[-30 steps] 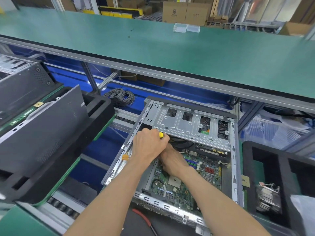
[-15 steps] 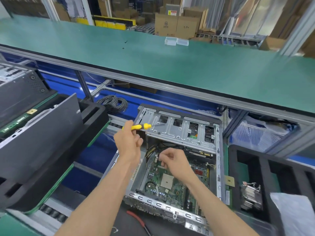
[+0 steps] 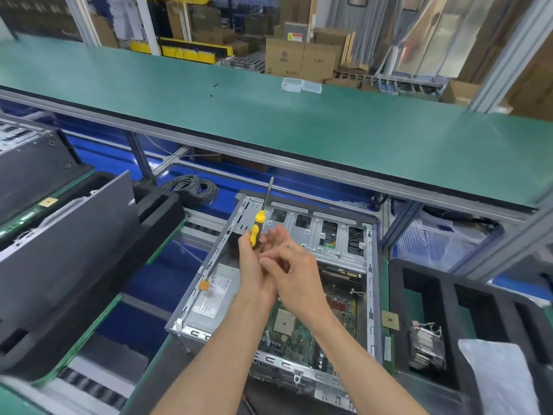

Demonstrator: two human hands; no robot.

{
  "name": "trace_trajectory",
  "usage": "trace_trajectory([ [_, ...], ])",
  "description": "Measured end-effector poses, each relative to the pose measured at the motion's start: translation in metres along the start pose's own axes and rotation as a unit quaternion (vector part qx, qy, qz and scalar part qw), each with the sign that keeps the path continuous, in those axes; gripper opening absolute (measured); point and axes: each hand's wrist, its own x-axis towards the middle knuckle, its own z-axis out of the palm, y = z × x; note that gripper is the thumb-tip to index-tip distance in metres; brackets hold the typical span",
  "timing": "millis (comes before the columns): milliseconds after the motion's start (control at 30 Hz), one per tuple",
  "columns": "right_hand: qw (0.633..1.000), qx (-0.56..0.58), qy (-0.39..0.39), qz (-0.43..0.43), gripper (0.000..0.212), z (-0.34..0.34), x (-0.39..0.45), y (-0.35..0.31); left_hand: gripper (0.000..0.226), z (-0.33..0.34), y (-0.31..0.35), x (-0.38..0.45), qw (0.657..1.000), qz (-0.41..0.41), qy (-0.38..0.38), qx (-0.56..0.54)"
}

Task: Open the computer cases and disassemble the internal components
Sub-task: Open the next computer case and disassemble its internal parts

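The left hand [image 3: 257,259] was raised above the open computer case [image 3: 287,295], palm turned up, with a yellow-and-black screwdriver [image 3: 258,227] held against it by the thumb, the shaft pointing up and away. The right hand [image 3: 294,272] lay against the left palm, its fingers curled with thumb and forefinger pinched together; whether they held anything was too small to tell.

Below the hands, the case lay on its side with its cover off, between two black foam trays. A silver power supply [image 3: 214,298] in its left part carried a white label whose print was too small to read. The green motherboard [image 3: 302,327] showed a square socket near its middle, and a perforated metal drive cage [image 3: 323,235] spanned the far end.

In the right foam tray [image 3: 449,298] sat a finned heatsink [image 3: 426,345]. Cardboard boxes [image 3: 302,59] stood beyond the green bench [image 3: 299,121], their markings unreadable.
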Motion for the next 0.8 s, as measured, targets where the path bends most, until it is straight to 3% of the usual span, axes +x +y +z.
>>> trace_trajectory([
  [133, 1.000, -0.020, 0.003, -0.019, 0.016, -0.006, 0.000, -0.004, 0.048, 0.001, -0.001, 0.002, 1.000, -0.001, -0.006, -0.026],
  [300, 0.987, -0.063, 0.123, -0.080, 0.028, -0.021, 0.010, -0.011, 0.042, -0.001, -0.003, -0.004, 0.995, -0.027, -0.092, 0.007],
  [367, 0.982, -0.134, 0.104, -0.082, 0.034, -0.021, 0.018, -0.011, 0.054, 0.000, -0.007, -0.007, 0.988, -0.062, -0.137, 0.046],
  [433, 0.973, -0.200, 0.089, -0.073, 0.023, -0.023, 0.023, -0.010, 0.054, 0.004, -0.013, -0.011, 0.985, -0.083, -0.144, 0.054],
  [567, 0.993, -0.104, 0.018, -0.050, 0.001, -0.038, 0.021, -0.003, 0.056, 0.001, -0.024, -0.007, 0.993, -0.078, -0.069, 0.064],
  [700, 0.989, -0.126, -0.024, -0.080, 0.007, -0.063, 0.007, 0.006, 0.060, -0.015, -0.027, -0.002, 0.992, -0.037, 0.020, 0.117],
  [800, 0.988, -0.129, -0.020, -0.080, 0.028, -0.080, -0.006, 0.013, 0.053, -0.021, -0.028, 0.001, 0.986, -0.001, 0.071, 0.153],
])
